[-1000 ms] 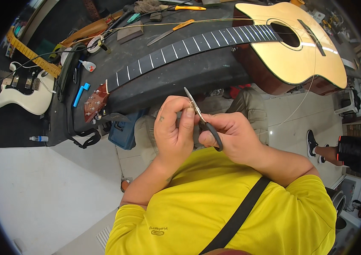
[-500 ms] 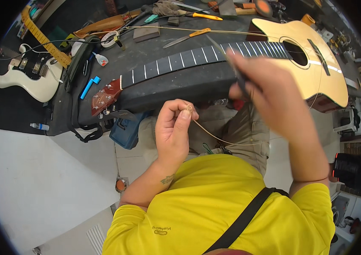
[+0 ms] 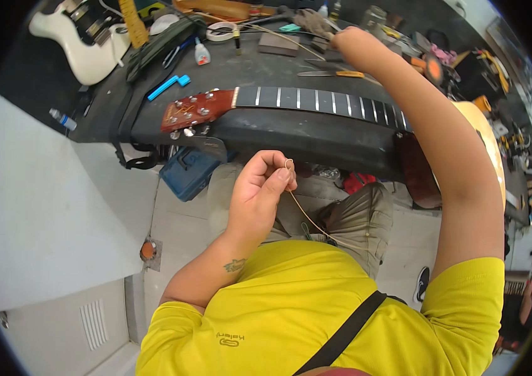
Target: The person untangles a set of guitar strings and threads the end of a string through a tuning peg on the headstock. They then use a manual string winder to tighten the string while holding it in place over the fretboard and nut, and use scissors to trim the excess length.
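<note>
My left hand [image 3: 263,191], above my lap, pinches a thin tan string [image 3: 307,216] between thumb and fingertips. A small loop of the string stands up over the thumb, and its length runs down to the right across my trousers. My right arm stretches over the bench, with my right hand [image 3: 357,47] at the tools beside a grey-brown cloth [image 3: 312,24]. Its fingers are mostly hidden, so I cannot tell what they hold. An acoustic guitar lies below that arm, its fretboard [image 3: 316,100] without strings and its red-brown headstock [image 3: 197,111] to the left.
On the dark bench lie a yellow-handled knife [image 3: 332,74], a grey block [image 3: 278,44], a blue string winder [image 3: 169,86], a small glue bottle [image 3: 201,53] and a tape roll [image 3: 221,31]. A white electric guitar [image 3: 81,47] stands far left. A blue case [image 3: 184,175] sits below the bench.
My right hand has moved from over the fretboard, where it held a dark-handled bladed tool, to the far side of the bench. My left hand keeps its pinch. The view has shifted right.
</note>
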